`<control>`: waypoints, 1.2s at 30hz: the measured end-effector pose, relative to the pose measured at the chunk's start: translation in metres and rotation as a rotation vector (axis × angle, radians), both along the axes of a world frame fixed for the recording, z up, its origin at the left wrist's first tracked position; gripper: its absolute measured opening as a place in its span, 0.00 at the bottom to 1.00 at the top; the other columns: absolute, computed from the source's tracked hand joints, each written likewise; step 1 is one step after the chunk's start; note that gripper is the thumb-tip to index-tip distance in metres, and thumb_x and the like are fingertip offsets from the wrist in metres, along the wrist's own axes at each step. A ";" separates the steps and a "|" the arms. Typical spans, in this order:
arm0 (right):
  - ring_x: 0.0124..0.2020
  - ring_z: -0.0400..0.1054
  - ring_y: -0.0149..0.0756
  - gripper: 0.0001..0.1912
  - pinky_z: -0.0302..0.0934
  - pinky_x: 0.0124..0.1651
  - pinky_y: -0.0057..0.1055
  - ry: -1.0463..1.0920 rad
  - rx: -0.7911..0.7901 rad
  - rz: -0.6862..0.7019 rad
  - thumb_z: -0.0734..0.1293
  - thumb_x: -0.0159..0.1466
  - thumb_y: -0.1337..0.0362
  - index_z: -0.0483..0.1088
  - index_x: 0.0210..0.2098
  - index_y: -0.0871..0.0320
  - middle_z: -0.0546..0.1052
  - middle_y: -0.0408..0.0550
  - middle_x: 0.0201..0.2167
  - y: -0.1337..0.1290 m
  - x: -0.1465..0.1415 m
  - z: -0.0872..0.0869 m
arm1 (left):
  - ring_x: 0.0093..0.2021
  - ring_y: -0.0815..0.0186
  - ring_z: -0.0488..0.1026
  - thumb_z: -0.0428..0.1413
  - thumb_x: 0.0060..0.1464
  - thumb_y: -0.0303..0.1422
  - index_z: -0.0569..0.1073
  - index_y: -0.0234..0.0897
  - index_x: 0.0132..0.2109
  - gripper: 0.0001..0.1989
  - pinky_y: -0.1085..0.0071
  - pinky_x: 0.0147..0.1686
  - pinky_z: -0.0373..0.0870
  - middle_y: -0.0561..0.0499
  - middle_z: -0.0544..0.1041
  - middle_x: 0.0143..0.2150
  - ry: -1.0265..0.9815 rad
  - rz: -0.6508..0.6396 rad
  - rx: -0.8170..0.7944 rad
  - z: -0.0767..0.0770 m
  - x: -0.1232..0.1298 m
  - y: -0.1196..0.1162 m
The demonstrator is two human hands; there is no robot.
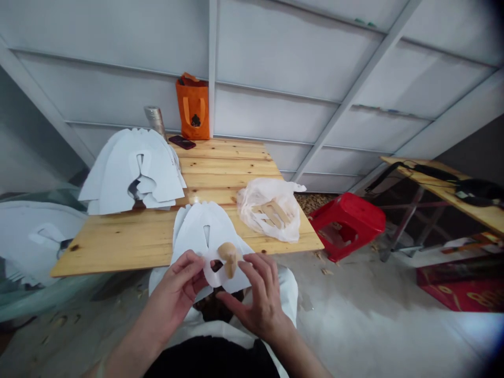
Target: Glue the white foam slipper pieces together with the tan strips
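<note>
A white cut-out sheet (208,226) with a narrow slot and a rounded hole lies over the table's front edge and my lap. My left hand (177,286) pinches the sheet beside the hole. On the hole's right side sits a curved tan piece (228,259). My right hand (260,294) is spread, its fingertips close by the tan piece and its thumb below the hole; whether they touch is unclear. Beyond, at the table's left, is a stack of similar white sheets (114,168).
On the wooden table (224,163) are a plastic bag (271,194) of tan strips, an orange bag (192,107), a phone (181,142) and a silvery cylinder (156,121). A red stool (348,223) stands right, with a second table (468,202) beyond.
</note>
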State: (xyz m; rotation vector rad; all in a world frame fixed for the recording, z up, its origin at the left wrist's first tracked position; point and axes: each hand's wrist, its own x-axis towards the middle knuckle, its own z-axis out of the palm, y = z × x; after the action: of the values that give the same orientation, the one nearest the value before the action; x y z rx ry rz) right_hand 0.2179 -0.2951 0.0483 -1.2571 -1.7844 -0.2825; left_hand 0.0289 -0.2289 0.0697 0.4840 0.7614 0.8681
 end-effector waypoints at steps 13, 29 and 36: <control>0.34 0.70 0.35 0.05 0.64 0.38 0.30 0.782 -0.549 0.166 0.72 0.65 0.66 0.74 0.31 0.55 0.75 0.43 0.31 0.011 -0.006 0.019 | 0.50 0.60 0.72 0.75 0.44 0.42 0.78 0.40 0.45 0.24 0.69 0.51 0.73 0.47 0.75 0.47 0.012 -0.110 0.437 -0.013 -0.015 0.020; 0.27 0.63 0.27 0.17 0.58 0.31 0.24 1.327 -0.784 0.314 0.78 0.56 0.64 0.66 0.36 0.53 0.71 0.36 0.28 0.055 -0.005 -0.007 | 0.35 0.70 0.74 0.71 0.49 0.35 0.68 0.40 0.44 0.21 0.75 0.37 0.69 0.56 0.75 0.37 0.258 -0.091 0.348 -0.040 -0.004 0.046; 0.26 0.62 0.29 0.13 0.61 0.27 0.25 1.095 -0.702 0.153 0.72 0.60 0.56 0.65 0.34 0.54 0.67 0.39 0.28 0.084 -0.015 -0.029 | 0.31 0.71 0.73 0.65 0.54 0.38 0.67 0.41 0.43 0.15 0.75 0.32 0.69 0.56 0.70 0.41 0.485 0.012 0.475 -0.044 -0.004 0.061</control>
State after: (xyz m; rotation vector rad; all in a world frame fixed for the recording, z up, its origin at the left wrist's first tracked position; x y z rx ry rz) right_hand 0.2025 -0.2115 0.0197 -1.3113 -0.9771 1.0248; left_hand 0.0250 -0.1680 0.0256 1.1407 0.9998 0.9575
